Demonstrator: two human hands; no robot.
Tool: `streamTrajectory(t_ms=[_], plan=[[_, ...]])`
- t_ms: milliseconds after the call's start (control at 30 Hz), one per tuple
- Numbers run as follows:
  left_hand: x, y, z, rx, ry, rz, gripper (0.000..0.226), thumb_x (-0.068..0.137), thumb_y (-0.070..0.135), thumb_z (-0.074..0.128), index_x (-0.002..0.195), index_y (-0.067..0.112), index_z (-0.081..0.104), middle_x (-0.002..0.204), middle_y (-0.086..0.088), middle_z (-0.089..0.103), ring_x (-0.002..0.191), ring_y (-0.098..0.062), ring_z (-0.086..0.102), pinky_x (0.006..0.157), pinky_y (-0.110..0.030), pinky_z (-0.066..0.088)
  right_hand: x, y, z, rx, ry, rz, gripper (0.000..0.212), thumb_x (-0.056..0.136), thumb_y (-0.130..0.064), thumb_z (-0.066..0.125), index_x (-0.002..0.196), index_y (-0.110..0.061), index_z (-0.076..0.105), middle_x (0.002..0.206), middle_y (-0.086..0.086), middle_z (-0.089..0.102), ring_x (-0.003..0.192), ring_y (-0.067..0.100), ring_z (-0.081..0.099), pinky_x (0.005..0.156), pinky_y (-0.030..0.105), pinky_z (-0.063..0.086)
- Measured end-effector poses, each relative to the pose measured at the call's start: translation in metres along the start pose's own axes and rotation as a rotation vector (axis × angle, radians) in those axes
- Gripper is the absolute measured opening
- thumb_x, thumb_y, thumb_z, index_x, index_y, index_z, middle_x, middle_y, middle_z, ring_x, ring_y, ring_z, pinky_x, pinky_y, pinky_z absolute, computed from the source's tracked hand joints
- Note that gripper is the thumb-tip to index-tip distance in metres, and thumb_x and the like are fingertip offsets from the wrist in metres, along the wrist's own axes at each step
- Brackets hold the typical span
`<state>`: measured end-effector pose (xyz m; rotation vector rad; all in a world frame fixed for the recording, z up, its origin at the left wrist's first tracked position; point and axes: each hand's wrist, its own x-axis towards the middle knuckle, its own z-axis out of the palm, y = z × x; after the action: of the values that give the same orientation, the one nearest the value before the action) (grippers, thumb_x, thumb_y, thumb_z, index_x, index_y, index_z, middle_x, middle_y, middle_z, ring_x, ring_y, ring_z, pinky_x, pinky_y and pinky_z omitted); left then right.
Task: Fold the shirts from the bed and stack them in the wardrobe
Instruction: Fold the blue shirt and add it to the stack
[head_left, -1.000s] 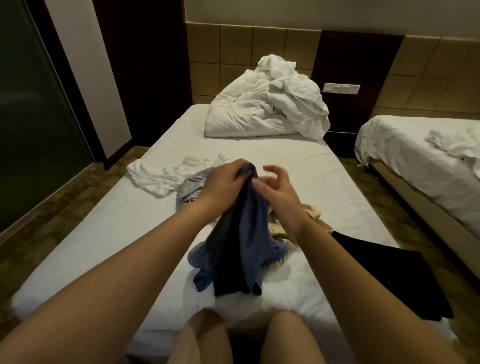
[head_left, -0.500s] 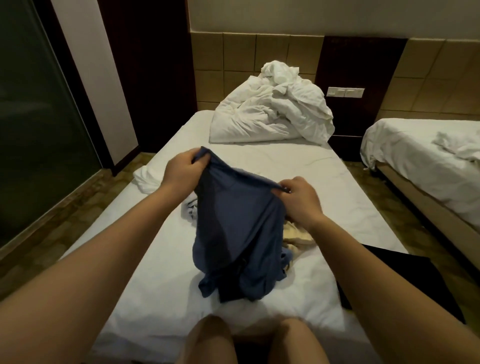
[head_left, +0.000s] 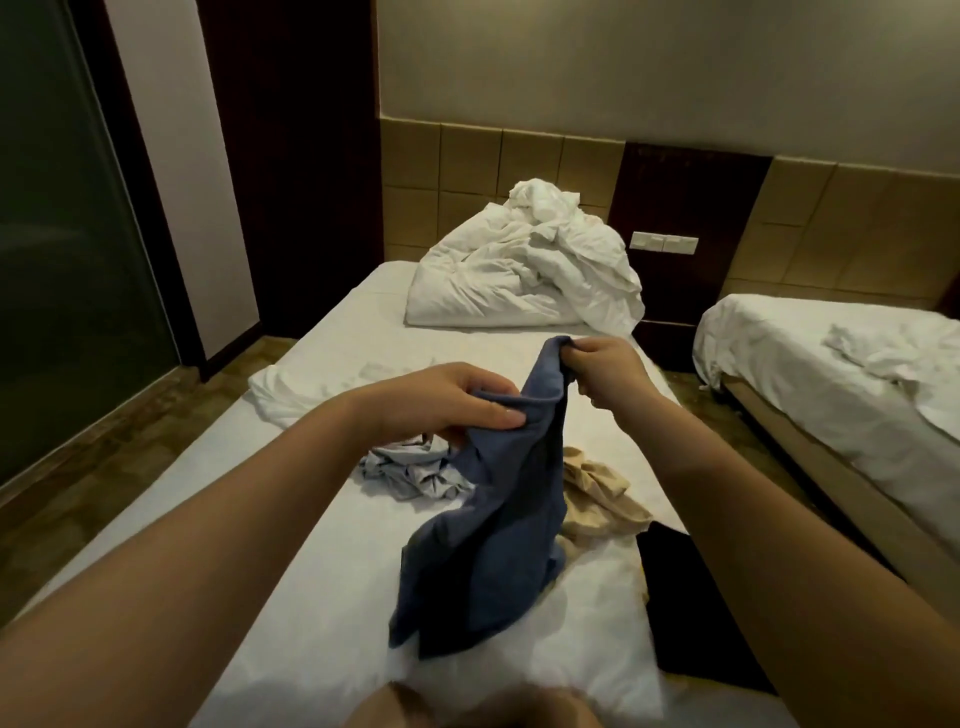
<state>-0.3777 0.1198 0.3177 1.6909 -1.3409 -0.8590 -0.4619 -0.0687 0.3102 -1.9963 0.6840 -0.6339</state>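
Blue shirt (head_left: 488, 525) pinched by left hand (head_left: 457, 400), right hand (head_left: 605, 371).

Likely a hotel bedroom: white-sheeted bed (head_left: 467, 353), twin bed (head_left: 769, 364) alongside, panelled headboard wall (head_left: 857, 223), switch plate (head_left: 664, 242) between.

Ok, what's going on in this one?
A person holds a blue shirt up over the bed, left hand pinching one edge, right hand gripping the top corner. It is not yet folded; its lower end rests on the bed. A grey shirt, a beige shirt and a black garment lie beside it.
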Motion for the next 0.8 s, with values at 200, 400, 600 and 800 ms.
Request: streamTrajectory(t_ms=[200, 400, 600, 800], plan=[[0.008, 0.005, -0.011, 0.001, 0.268, -0.011, 0.036, 0.092, 0.054, 0.036, 0.102, 0.028, 0.060, 0.093, 0.001, 0.067, 0.085, -0.012, 0.066, 0.083, -0.029, 0.053, 0.002, -0.032, -0.017, 0.051, -0.177, -0.047, 0.017, 0.090, -0.001, 0.051, 0.088, -0.009, 0.066, 0.070, 0.008, 0.055, 0.061, 0.015, 0.052, 0.051, 0.019, 0.051], [0.023, 0.003, -0.017, 0.000, 0.481, 0.031, 0.023, 0.098, 0.034, 0.042, 0.118, 0.027, 0.051, 0.108, 0.002, 0.060, 0.096, -0.009, 0.059, 0.081, -0.028, 0.049, -0.009, -0.040, -0.026, 0.197, -0.376, -0.160, 0.018, 0.090, 0.000, 0.053, 0.082, -0.009, 0.067, 0.078, 0.005, 0.065, 0.072, 0.013, 0.063, 0.072, 0.021, 0.055], [0.044, 0.017, -0.001, -0.105, 0.314, 0.083, 0.021, 0.097, 0.033, 0.046, 0.116, 0.037, 0.054, 0.117, 0.014, 0.059, 0.112, -0.005, 0.053, 0.093, -0.032, 0.045, -0.021, -0.044, -0.030, 0.143, -0.315, -0.285, 0.033, 0.090, -0.026, 0.058, 0.063, -0.009, 0.067, 0.064, 0.003, 0.062, 0.059, 0.007, 0.054, 0.060, 0.016, 0.045], [0.068, 0.021, 0.016, -0.499, 0.179, 0.088, 0.030, 0.096, 0.020, 0.034, 0.107, 0.022, 0.062, 0.101, -0.002, 0.060, 0.091, -0.014, 0.055, 0.079, -0.031, 0.042, -0.022, -0.031, -0.033, -0.029, -0.205, -0.425, 0.045, 0.075, -0.008, 0.074, 0.049, -0.020, 0.040, 0.043, -0.015, 0.039, 0.049, 0.000, 0.036, 0.054, 0.016, 0.030]])
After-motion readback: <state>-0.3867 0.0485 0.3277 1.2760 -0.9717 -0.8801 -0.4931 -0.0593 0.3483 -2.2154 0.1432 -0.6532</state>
